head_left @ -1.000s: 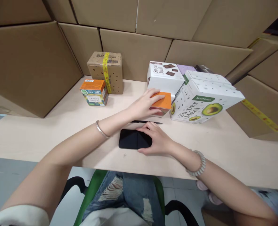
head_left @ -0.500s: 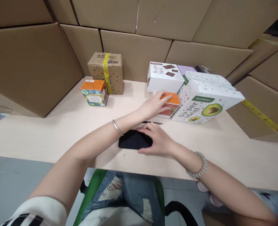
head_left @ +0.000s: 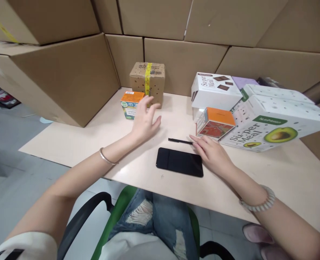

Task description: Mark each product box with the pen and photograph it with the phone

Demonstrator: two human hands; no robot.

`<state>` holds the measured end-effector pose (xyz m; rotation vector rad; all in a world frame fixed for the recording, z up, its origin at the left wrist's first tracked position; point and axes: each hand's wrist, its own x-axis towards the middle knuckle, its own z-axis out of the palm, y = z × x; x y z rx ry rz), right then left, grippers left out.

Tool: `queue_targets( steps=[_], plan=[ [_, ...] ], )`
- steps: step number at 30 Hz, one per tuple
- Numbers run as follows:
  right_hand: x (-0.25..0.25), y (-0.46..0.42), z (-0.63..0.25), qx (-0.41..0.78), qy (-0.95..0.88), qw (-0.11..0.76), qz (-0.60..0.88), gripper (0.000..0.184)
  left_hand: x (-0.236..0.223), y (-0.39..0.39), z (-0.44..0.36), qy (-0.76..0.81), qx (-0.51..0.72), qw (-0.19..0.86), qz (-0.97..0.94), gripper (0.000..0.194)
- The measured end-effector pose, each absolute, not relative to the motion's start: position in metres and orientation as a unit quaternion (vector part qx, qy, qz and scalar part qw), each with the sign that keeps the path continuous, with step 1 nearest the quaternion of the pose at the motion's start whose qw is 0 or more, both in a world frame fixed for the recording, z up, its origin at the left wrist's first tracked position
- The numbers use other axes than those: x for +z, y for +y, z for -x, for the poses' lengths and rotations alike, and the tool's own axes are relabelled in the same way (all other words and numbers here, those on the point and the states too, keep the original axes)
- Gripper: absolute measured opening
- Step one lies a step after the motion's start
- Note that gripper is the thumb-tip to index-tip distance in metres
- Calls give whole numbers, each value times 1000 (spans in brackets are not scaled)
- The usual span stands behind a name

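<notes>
My left hand (head_left: 146, 121) is raised with its fingers apart, in front of a small box with an orange top (head_left: 132, 96), and covers part of it. I cannot tell whether the fingertips touch that box. My right hand (head_left: 211, 153) rests on the table with its fingers stretched out, holding nothing. Its fingertips lie at the right end of a black pen (head_left: 179, 140). Just in front of the pen a black smartphone (head_left: 179, 162) lies flat, its right edge beside my right hand. Behind that hand stands an orange-topped box with a red picture (head_left: 216, 122).
A brown carton with yellow tape (head_left: 156, 86) stands at the back left. On the right are a white box with chocolate pictures (head_left: 216, 90) and white avocado boxes (head_left: 271, 131). Large cardboard boxes (head_left: 181, 61) wall the back of the pale table (head_left: 138, 169).
My left hand has moved from the right orange-topped box to the left one. My right hand has let go of the smartphone and lies to its right. The view has shifted left.
</notes>
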<state>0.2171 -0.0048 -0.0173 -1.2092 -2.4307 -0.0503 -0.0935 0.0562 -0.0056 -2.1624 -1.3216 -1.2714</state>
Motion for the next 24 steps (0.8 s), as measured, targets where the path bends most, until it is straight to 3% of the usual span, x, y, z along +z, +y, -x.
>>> queue_targets(
  steps=[5, 11, 18, 22, 24],
  plan=[
    [-23, 0, -218, -103, -877, 159, 442, 53, -14, 72, 124, -578, -525, 124, 613, 92],
    [-23, 0, -214, -136, -889, 137, 416, 50, -16, 84, 132, -630, -546, 93, 545, 106],
    [-13, -4, -210, -85, -877, 208, 426, 31, -13, 76, 135, -593, -549, 21, 589, 82],
    [-11, -11, -210, -31, -824, 337, 455, 14, -1, 55, 116, -479, -508, 4, 716, 77],
    [-11, -16, -211, 8, -776, 426, 464, 18, 3, 44, 106, -407, -492, 10, 770, 77]
  ],
)
